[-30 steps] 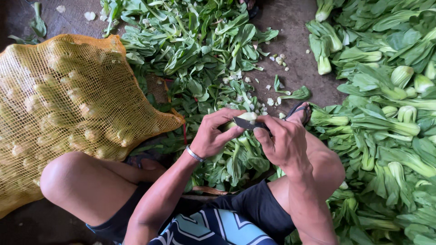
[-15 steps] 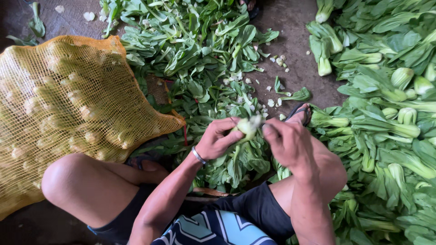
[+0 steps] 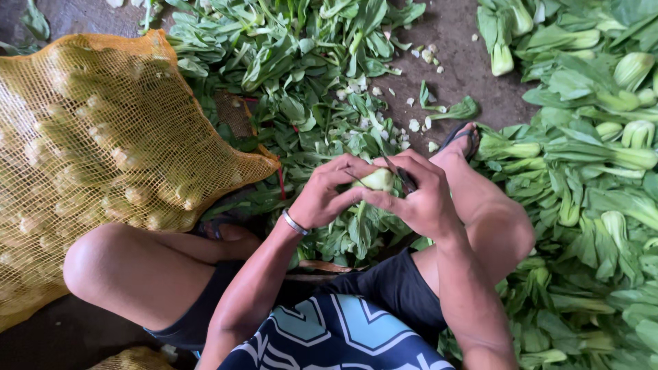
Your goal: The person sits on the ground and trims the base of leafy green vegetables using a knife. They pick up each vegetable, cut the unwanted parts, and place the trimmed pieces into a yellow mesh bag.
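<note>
- Head view: a person squats on the floor (image 3: 473, 51), looking down at both hands held close together between the knees.
- The left hand (image 3: 329, 199) is closed around a head of bok choy (image 3: 375, 179); its pale stem end shows between the fingers, and its green leaves hang down below the hands towards the person.
- The right hand (image 3: 421, 199) is closed on a small knife (image 3: 401, 177); the dark blade lies against the right side of the pale stem end.
- So the bok choy sits just left of the knife, touching it. Its long axis runs roughly away from the person and towards them, stem end uppermost in the picture, leaves nearest the body.
- Both hands touch the bok choy; the left carries it, the right only meets it at the stem end.
- A metal bracelet (image 3: 295, 222) circles the left wrist.
- Beyond the hands lies a heap of loose leaves (image 3: 295, 62), with pale stem scraps (image 3: 415, 125) scattered on the floor near the right foot in a sandal (image 3: 460, 140).
- To the right is a pile of whole heads (image 3: 589, 171), well within the right arm's side.
- To the left, a yellow mesh sack (image 3: 89, 151) full of pale lumpy produce rests by the left knee.
</note>
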